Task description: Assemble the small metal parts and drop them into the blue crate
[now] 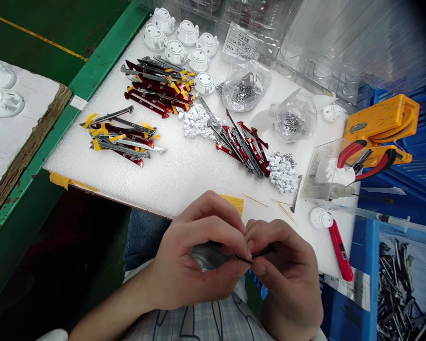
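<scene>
My left hand (pixel 202 255) and my right hand (pixel 287 270) meet close to my body, just off the table's front edge. Both pinch a thin dark strip (pixel 244 259) between thumb and fingers; most of it is hidden by the fingers. Beyond them on the white foam sheet (pixel 184 175) lies a pile of slim red and grey strips (pixel 243 147). Small white parts (pixel 284 173) are heaped beside that pile. A piece of yellow tape (pixel 234 203) and a few thin yellow sticks (pixel 287 213) lie just past my fingers.
More strips with yellow tape (pixel 124 137) lie at left. White cup-shaped pieces (pixel 175 52) and bags of small metal parts (pixel 244 90) stand at the back. Right are a clear box (pixel 314 175), pliers (pixel 367 163), a red cutter (pixel 341 251) and a blue bin (pixel 374 265).
</scene>
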Demonstrator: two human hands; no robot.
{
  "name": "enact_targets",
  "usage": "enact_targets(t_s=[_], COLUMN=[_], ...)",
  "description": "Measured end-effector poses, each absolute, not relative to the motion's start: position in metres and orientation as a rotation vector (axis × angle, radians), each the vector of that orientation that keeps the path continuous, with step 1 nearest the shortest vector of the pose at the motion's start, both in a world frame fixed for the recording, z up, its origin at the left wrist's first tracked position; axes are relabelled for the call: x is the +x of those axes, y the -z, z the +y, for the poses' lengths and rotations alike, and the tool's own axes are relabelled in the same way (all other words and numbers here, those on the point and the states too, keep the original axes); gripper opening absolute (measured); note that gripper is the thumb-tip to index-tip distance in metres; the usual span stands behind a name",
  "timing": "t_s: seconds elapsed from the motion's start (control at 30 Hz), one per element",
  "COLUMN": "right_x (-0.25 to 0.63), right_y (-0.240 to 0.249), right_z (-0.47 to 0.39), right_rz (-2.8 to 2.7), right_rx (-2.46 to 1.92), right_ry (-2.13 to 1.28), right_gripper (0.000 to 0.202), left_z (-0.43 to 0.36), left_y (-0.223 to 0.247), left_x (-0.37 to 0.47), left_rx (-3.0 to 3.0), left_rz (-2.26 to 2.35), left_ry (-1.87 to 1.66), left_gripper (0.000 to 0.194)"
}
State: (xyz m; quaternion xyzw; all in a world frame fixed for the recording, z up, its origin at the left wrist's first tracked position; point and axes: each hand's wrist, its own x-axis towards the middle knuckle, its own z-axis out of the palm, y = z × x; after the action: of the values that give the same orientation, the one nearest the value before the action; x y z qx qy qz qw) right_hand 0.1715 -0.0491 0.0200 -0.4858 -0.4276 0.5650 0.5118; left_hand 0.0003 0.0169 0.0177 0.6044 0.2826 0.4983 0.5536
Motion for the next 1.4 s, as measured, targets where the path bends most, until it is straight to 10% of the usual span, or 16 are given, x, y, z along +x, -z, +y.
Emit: enact_targets(t_s=[0.57,0.93,1.4], right_x=[0.164,0.203,0.197], right_y=[-0.015,0.003,0.002], right_z=[-0.048,-0.022,-0.024], right_rz=[-1.096,-1.755,-1.618], right_rx=[-1.152,-1.739,-1.745], right_ry=[-1.314,-0.174,-0.356], right_gripper=[0.007,0.009,0.011], left_z=[0.015,0.007,0.005], left_y=[-0.010,0.007,0.011], left_x=[-0.003,-0.016,-0.009], left_rx=[1.354,1.044,0.980], left_rz=[0.659,0.728,0.779], left_ry=[-1.153,-1.007,-0.933], left_gripper=[0.014,0.015,0.011])
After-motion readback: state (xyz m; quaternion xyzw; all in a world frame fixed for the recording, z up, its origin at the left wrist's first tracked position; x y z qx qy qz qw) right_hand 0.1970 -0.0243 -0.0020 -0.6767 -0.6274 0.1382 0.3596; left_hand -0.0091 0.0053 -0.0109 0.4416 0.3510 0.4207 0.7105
